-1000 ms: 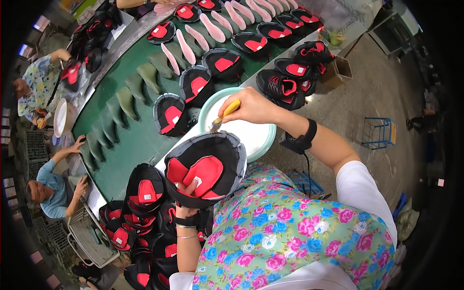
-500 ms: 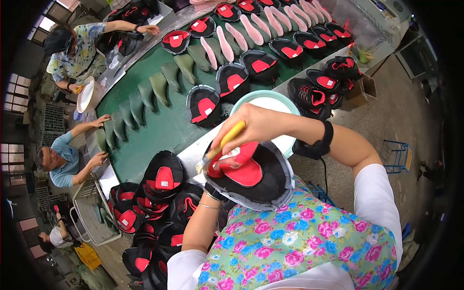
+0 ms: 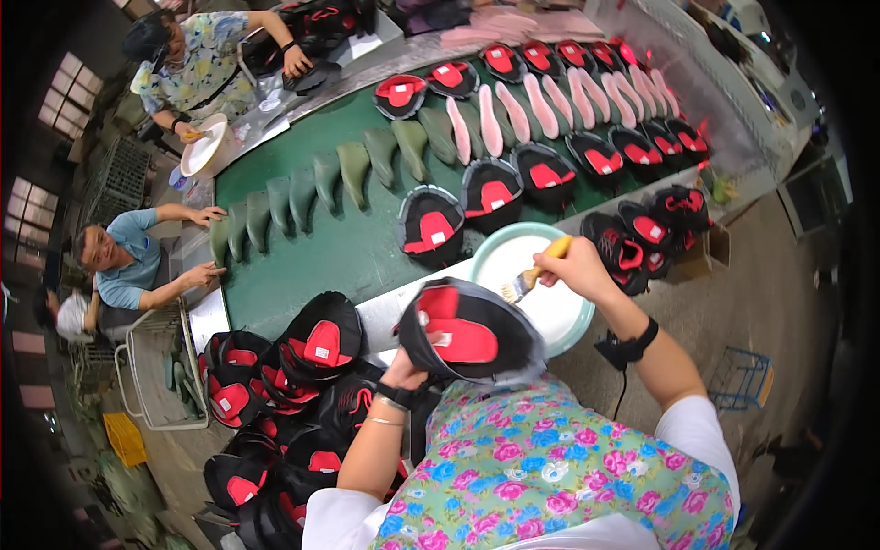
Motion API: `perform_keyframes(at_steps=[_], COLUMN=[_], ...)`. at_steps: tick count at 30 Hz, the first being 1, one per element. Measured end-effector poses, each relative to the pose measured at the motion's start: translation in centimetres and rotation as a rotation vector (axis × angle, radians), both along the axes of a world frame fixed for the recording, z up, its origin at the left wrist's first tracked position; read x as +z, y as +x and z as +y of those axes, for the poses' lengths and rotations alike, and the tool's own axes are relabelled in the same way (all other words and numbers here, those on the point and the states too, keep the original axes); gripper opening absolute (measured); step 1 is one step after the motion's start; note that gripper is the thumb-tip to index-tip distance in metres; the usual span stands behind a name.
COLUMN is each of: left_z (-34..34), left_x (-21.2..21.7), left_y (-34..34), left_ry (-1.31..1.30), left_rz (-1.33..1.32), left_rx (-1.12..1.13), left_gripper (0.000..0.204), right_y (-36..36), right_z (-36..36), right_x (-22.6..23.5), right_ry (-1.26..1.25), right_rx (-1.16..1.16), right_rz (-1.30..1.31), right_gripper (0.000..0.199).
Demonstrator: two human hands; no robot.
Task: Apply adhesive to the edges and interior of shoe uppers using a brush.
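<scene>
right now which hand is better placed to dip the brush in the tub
Probably the right: the right hand grips the brush, its bristles appearing over the teal tub, while the left hand is occupied holding the shoe upper.

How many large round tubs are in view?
2: a teal-rimmed tub by the person's right hand, and a pale tub by the co-worker at upper left. Others may be hidden toward the dark edges.

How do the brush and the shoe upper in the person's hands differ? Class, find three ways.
Colour: the brush has a yellow handle and pale bristles; the shoe upper is mostly black and red. Size: the brush is smaller than the upper. Place: the right hand holds the brush, the left hand the upper. Both are held.
</scene>
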State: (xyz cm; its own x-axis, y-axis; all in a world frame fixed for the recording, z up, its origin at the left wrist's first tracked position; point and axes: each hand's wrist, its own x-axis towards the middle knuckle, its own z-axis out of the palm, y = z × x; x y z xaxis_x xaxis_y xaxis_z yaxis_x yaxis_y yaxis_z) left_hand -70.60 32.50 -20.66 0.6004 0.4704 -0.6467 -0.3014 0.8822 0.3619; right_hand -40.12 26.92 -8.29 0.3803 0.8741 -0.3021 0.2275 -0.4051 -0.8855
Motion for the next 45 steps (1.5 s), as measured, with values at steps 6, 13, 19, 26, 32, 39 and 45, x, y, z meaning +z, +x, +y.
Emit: perform_keyframes(at_steps=[6,13,19,26,32,39,45], left_z=[8.3,18.8,15.6,15.1,14.8,10.7,7.3], left_x=[-9.5,-21.6,-15.7,-7.5,-5.4,4.4,8.1], left_y=[-7.2,-2.6,-8.2,-23.1,-23.5,-17.1,-16.0], left_ry=[0.398,0.248,0.973,0.835,1.1,1.027,0.455], left_rz=[-0.006,-0.205,1.32,2.149,1.987,1.214,-0.129], left_rx=[0.367,0.66,-0.246,-0.838,-0.257,0.124,0.16], left_gripper=[0.033,0.042,0.035,0.037,0.021,0.053,0.046], right_y=[0.6,-2.1,-2.9,-6.1,-10.8,-21.6,-20.3], right_z=[-0.6,-1.1,0.4,4.4,6.7,8.4,7.7], right_x=[-1.7,-2.6,-2.4,-3.4,-1.4,0.2,1.6], right_ry=[0.097,-0.013,-0.069,0.168,-0.084,0.539,0.327], right_rx=[-0.265,-0.323,-0.267,-0.091,0.081,0.59,0.873], right_rz=[0.206,0.185,0.17,0.1,0.067,-0.65,-0.507], right_gripper=[0.021,0.018,0.017,0.019,0.014,0.039,0.038])
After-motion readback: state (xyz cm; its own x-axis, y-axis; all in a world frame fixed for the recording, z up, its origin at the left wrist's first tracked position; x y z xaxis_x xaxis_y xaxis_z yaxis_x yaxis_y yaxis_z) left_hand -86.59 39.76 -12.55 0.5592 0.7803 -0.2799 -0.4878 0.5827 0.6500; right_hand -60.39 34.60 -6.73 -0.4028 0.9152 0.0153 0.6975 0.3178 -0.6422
